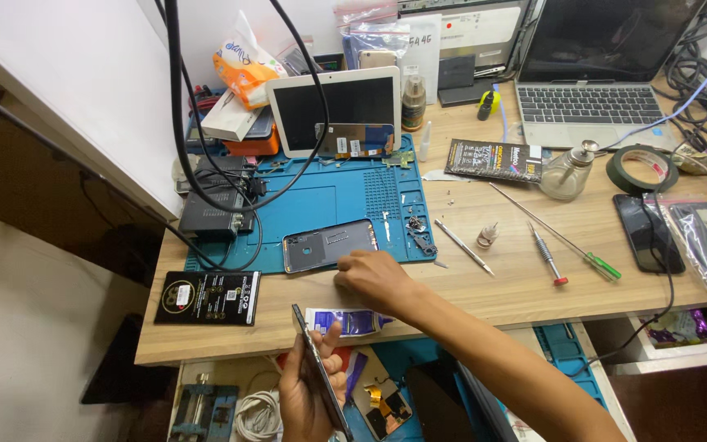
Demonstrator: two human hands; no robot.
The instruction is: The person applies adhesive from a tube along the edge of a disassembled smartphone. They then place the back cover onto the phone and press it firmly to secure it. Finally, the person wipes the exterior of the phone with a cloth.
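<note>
Left hand (308, 391), bottom centre, gripping phone (321, 372) edge-on, thumb up along its side. Right hand (374, 278), centre, fingers curled, knuckles down at front edge of blue mat (329, 196); grip contents not discernible. Phone shell (329, 244) on mat just beside right hand, upper left of it. Black box (208, 298) left; screwdrivers (550, 241) right; tablet (335, 109) above; laptop (591, 74) upper right.

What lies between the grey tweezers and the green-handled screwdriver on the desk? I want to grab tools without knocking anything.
In the head view, between the tweezers and the green-handled screwdriver lie a small metal cylinder and a red-tipped screwdriver.
</note>
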